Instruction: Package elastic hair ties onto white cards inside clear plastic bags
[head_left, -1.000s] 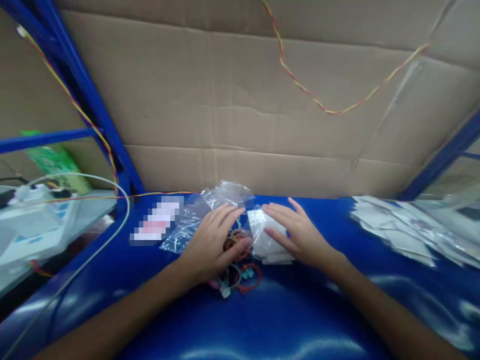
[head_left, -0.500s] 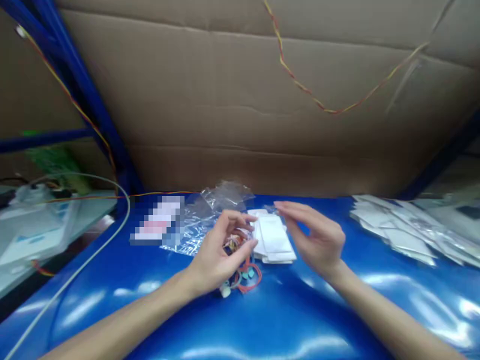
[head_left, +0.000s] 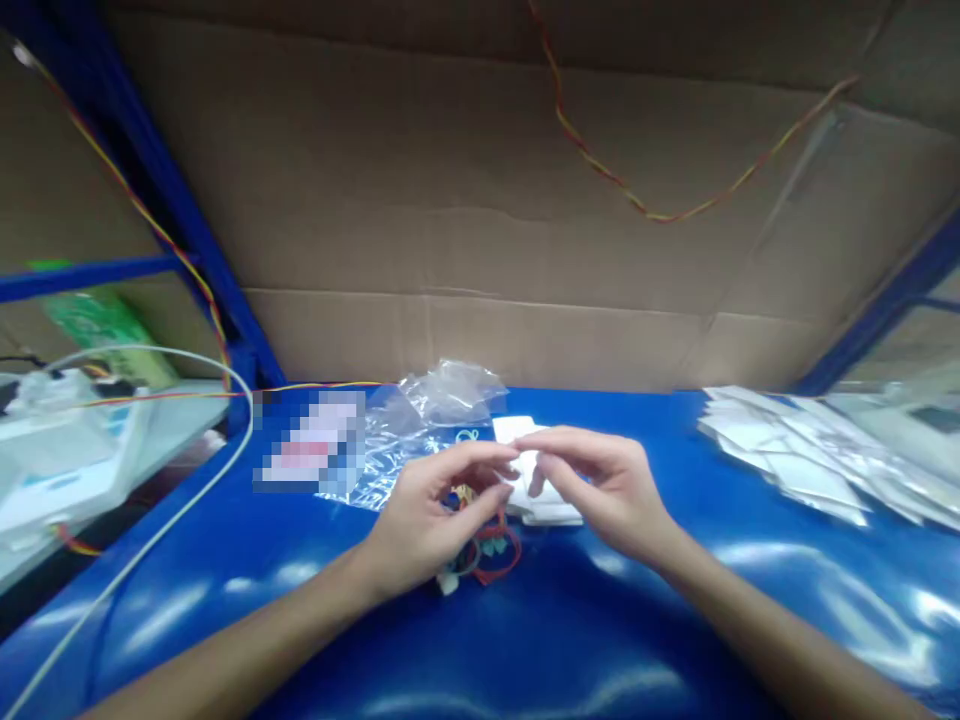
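Over the middle of the blue surface (head_left: 585, 640), my left hand (head_left: 431, 515) is curved, with a gap between its thumb and fingers. From the other side my right hand (head_left: 607, 490) reaches in, fingers stretched and thumb a little apart. The fingertips of both hands meet or nearly meet, and I make out nothing held there. Beneath the left hand lies a bunch of small cables with a red loop (head_left: 499, 570) and a pale connector (head_left: 448, 582), partly hidden. Behind the right fingers sits a stack of white cards or flat boxes (head_left: 514, 428).
Clear plastic bags (head_left: 450, 390) lie behind my left hand, near a small pale loop (head_left: 466, 436) and a pixelated item (head_left: 311, 445). White flat packets (head_left: 795, 465) are piled at right. A cardboard wall (head_left: 465, 200) closes the back. A white cable (head_left: 176, 500) crosses the left side.
My right hand has moved left and slightly down, bringing its fingertips to the left hand's fingertips. The left hand's fingers have dipped a little, and the small pale loop behind them now shows.
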